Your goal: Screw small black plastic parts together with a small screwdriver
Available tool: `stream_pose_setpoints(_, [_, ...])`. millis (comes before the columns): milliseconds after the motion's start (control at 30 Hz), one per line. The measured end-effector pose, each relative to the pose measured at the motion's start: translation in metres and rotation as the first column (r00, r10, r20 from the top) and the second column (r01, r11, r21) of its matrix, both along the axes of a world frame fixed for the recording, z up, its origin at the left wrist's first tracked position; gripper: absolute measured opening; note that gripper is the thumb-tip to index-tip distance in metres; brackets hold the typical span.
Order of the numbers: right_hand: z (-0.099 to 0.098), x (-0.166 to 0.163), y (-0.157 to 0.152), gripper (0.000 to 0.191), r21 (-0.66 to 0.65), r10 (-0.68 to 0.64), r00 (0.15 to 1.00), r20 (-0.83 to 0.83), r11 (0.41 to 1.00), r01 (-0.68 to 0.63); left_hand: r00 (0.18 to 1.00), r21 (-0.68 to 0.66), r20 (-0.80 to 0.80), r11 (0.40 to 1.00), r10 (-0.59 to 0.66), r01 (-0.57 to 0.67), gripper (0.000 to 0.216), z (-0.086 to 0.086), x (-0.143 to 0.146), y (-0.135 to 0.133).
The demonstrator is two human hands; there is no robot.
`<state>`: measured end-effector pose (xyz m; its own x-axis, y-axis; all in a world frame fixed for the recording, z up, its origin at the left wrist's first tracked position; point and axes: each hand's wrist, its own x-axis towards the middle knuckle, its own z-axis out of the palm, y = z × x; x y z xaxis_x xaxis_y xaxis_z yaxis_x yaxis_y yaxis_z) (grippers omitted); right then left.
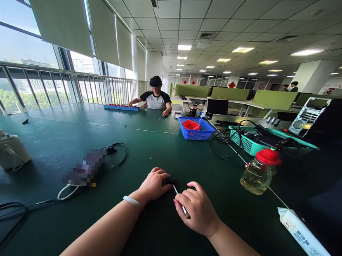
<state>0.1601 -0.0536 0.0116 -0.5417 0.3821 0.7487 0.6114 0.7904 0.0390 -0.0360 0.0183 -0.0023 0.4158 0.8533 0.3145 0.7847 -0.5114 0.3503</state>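
My left hand rests on the dark green table, fingers curled round a small black part. A white band circles that wrist. My right hand sits just to the right, fingers pinched on a thin tool with a dark handle. The tool's tip points up-left at the black part. Both hands are close together near the table's front middle.
A blurred object with a black cable lies left of my hands. A beige device sits far left. A red-capped bottle, a blue basket, a teal basket and a white packet are right. Another person sits at the far end.
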Motion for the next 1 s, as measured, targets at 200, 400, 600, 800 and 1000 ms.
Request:
stream_pose_setpoints(200, [0.0008, 0.0002, -0.0012, 0.021, 0.004, 0.001, 1.0, -0.003, 1.0, -0.001, 1.0, -0.022, 0.011, 1.0, 0.013, -0.012, 0.031, -0.0034, -0.0009, 0.0031])
stream_pose_setpoints(400, [-0.0002, 0.0009, -0.0003, 0.021, -0.009, -0.011, 1.0, 0.015, 1.0, 0.011, 1.0, -0.011, 0.001, 1.0, 0.0, 0.0, 0.032, -0.0057, -0.0018, 0.0046])
stream_pose_setpoints(600, [0.0005, 0.0018, -0.0002, 0.021, 0.009, -0.001, 1.0, -0.011, 1.0, 0.001, 1.0, -0.006, 0.004, 1.0, -0.002, 0.002, 0.032, -0.0043, -0.0014, 0.0035])
stream_pose_setpoints(800, [-0.0008, 0.0024, 0.0009, 0.02, -0.008, 0.008, 1.0, -0.029, 1.0, -0.008, 1.0, 0.002, -0.006, 1.0, 0.006, -0.006, 0.032, -0.0002, -0.0004, 0.0004])
stream_pose_setpoints(1000, [-0.003, 0.0055, 0.0041, 0.018, -0.07, 0.018, 0.994, -0.11, 0.997, -0.025, 0.999, 0.015, -0.032, 1.0, -0.004, 0.004, 0.032, 0.0032, 0.0007, -0.0014])
